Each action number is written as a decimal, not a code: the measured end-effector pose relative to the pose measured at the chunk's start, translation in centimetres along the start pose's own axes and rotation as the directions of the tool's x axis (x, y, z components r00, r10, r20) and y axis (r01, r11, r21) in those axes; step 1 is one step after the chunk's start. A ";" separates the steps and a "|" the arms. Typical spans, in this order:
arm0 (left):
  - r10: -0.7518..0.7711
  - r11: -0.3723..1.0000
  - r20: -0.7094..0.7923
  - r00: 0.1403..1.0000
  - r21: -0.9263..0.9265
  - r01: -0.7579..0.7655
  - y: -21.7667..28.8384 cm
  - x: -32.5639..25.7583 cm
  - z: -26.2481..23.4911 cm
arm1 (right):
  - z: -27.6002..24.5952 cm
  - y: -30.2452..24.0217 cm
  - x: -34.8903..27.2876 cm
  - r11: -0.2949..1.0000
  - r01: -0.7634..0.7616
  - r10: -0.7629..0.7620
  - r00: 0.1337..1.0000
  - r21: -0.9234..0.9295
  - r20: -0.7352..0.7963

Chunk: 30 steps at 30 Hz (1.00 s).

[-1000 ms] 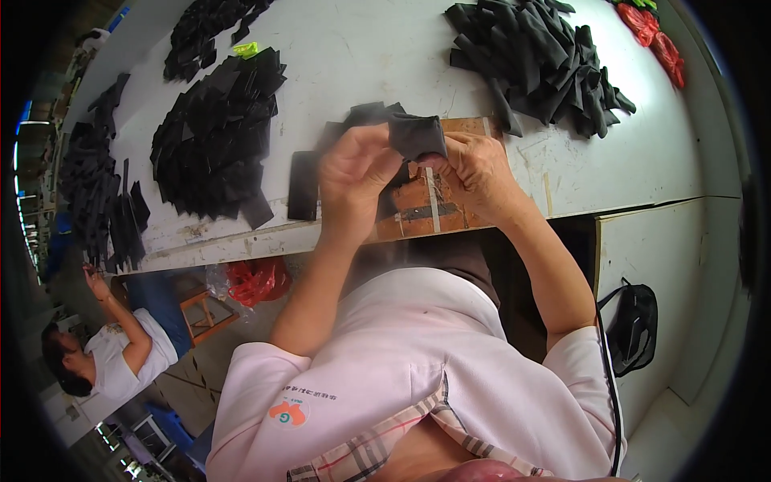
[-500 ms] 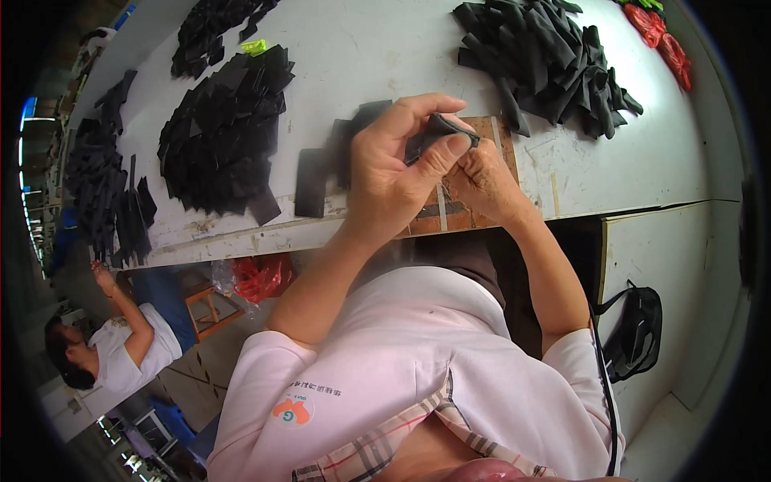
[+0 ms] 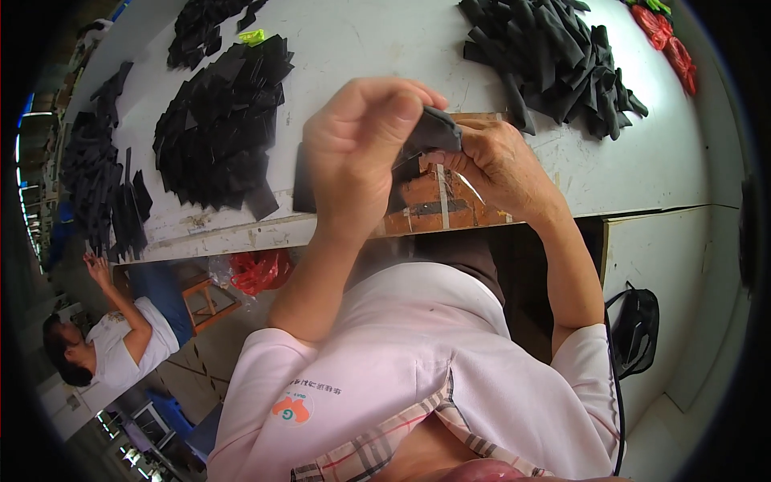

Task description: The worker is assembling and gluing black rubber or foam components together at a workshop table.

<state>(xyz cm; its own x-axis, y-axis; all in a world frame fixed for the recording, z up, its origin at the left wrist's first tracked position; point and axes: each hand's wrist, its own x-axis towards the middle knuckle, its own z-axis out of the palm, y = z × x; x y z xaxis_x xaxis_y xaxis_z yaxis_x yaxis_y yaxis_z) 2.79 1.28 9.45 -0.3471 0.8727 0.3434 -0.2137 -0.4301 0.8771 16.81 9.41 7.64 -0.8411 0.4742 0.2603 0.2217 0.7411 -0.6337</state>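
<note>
A small piece of black fabric, bent over at its edge, is stretched between my two hands above the table. My left hand pinches its left end between thumb and fingers, slightly blurred. The other end is gripped by the thumb and fingers of my right hand. Beneath them lies a worn brown board with pale tape strips, at the table's front edge. A thin shiny curve shows below my right fingers; I cannot tell what it is. Flat black fabric pieces lie partly hidden behind my left hand.
On the white table, a large pile of flat black pieces sits left and a pile of black rolled-looking pieces sits right. Red plastic bags lie far right. Another person sits at the left.
My hands have moved apart, the left going left and up, the right shifting right. More of the black fabric now shows between them, and more of the brown board is uncovered.
</note>
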 end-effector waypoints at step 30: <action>-0.806 0.487 0.399 0.438 0.025 0.873 -3.9 -9.3 3.3 | -9.9 5.8 4.0 -0.135 0.537 -0.077 0.832 0.833 -0.549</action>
<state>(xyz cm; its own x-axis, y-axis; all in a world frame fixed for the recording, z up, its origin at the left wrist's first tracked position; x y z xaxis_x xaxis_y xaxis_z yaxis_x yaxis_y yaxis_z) 9.86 -4.40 3.89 0.3841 0.8209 -0.4226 -0.3844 0.5584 0.7351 19.58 20.29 12.21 -0.4457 0.5986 0.6655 -0.8926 -0.2412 -0.3809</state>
